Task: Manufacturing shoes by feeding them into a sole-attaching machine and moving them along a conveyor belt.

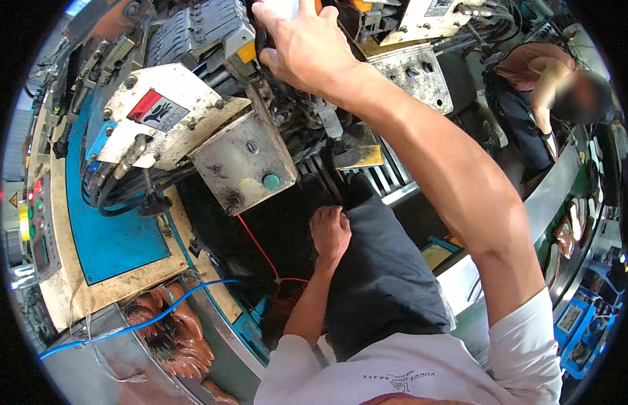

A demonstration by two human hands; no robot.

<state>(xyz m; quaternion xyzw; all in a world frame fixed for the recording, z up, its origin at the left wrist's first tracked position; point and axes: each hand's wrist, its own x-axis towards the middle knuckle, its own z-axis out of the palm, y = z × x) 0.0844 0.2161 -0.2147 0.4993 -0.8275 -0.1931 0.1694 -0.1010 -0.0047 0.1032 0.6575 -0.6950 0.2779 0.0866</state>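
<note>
At the top of the head view my right hand [307, 47] reaches into the machine [199, 40], closed over a dark piece with a white face [281, 8]. The upper edge cuts this piece off, so its kind does not show. My left hand [329, 233] is low in the middle, beside my dark trouser leg [374, 263], its fingers curled in and nothing visible in them. Ahead of it is a stained metal control box [243, 162] with a green button [270, 181]. A white guard plate with a red warning label [158, 111] stands at the left.
Brown leather shoe uppers [182, 331] lie at the lower left, under a blue hose [172, 307]. A blue mat [115, 243] covers the bench by a button panel [40, 223]. Another person [536, 88] works at the right, near a rack of shoes [574, 219].
</note>
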